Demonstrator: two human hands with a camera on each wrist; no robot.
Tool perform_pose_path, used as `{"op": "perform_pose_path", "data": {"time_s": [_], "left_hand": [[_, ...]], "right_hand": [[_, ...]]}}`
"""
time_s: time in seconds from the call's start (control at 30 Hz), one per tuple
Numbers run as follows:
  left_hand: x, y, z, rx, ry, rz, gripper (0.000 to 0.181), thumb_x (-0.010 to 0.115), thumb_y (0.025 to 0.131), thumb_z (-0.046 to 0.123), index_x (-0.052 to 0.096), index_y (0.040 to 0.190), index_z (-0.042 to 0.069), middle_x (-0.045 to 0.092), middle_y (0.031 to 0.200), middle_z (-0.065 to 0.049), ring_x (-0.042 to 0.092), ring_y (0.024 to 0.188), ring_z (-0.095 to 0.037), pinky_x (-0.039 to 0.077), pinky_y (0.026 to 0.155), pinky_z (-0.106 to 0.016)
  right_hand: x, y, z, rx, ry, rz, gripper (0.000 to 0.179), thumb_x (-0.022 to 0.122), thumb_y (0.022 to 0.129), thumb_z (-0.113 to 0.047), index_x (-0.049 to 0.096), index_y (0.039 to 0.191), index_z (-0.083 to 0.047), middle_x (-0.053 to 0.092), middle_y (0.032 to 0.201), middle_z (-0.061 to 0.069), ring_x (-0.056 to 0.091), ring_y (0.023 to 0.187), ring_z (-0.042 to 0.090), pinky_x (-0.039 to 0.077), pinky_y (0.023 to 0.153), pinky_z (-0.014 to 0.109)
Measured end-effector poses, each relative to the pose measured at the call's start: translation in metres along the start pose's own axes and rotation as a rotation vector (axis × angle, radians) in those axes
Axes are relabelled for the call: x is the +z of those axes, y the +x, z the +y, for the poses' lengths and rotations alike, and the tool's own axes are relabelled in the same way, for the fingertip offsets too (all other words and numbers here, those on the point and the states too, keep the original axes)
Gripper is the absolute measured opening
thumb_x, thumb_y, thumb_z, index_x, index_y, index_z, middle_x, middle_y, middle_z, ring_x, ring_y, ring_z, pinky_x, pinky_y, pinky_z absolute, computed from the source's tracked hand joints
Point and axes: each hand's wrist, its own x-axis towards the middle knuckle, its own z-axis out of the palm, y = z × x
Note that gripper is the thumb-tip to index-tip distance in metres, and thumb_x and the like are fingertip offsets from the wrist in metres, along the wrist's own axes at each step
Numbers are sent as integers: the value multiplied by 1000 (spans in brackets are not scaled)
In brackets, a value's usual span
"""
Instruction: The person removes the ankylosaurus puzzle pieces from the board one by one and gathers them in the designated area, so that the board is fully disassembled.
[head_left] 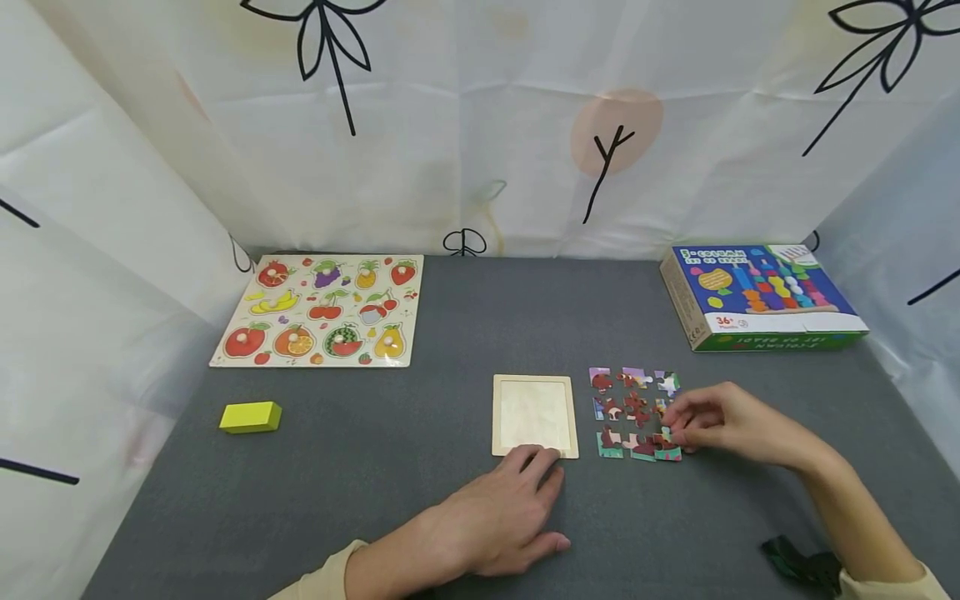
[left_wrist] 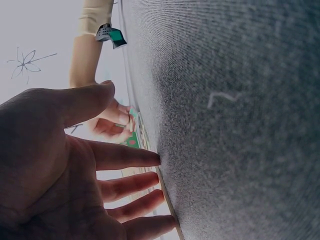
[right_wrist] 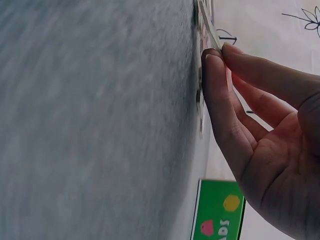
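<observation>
A square wooden puzzle tray [head_left: 534, 417] with a raised rim lies at the middle of the table, bare inside. My left hand [head_left: 502, 512] touches its near edge with the fingertips, fingers extended; the left wrist view shows those fingers [left_wrist: 132, 192] against the rim. Right of the tray, several jigsaw puzzle pieces [head_left: 636, 408] are laid in rows, with brown, purple and green printing. My right hand [head_left: 738, 425] is over the right side of these rows. Between thumb and index finger it pinches a thin puzzle piece [right_wrist: 210, 26], seen edge-on in the right wrist view.
A fruit peg board [head_left: 318, 312] lies at the back left, with a yellow block [head_left: 251, 417] in front of it. The boxed bead set [head_left: 765, 297] stands at the back right. A dark strap [head_left: 802, 567] shows beside the right wrist. Patterned cloth hangs around the table.
</observation>
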Motion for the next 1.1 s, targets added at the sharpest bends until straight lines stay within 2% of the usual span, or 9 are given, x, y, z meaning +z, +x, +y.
{"op": "perform_pose_path", "data": {"time_s": [0.23,0.4,0.57,0.87,1.1], "left_hand": [[0,1,-1,4,8,-7,72,44,110,67,56,157,13,42,168,-5,41,152,-23,44,125,-33],[0,1,-1,5,11,-10,73,44,110,67,56,157,13,42,168,-5,41,152,-23,43,126,-34],[0,0,-1,5,4,-11,72,44,110,66,56,157,13,42,168,-5,41,152,-23,43,126,-34],[-3,-2,-6,8,-74,-25,69,45,112,62,56,157,11,41,169,-4,40,153,-22,48,121,-30],[-5,-4,-9,1,-123,-23,66,48,112,59,57,156,11,40,168,-2,39,153,-19,53,114,-25]], "right_hand": [[-4,-6,8,47,0,-4,20,63,103,6,71,120,11,77,100,4,72,86,0,65,74,27],[-4,-7,7,45,4,-4,20,64,103,6,71,120,12,77,100,5,72,86,0,66,75,27],[-3,-6,6,76,-8,11,21,65,103,4,71,121,12,78,101,8,72,85,0,66,74,27],[-4,-7,3,145,-23,25,24,67,104,-1,71,125,12,78,103,10,73,85,0,66,75,28],[-6,-9,3,166,-30,44,25,67,105,-2,71,125,12,79,104,9,74,86,2,66,76,28]]}}
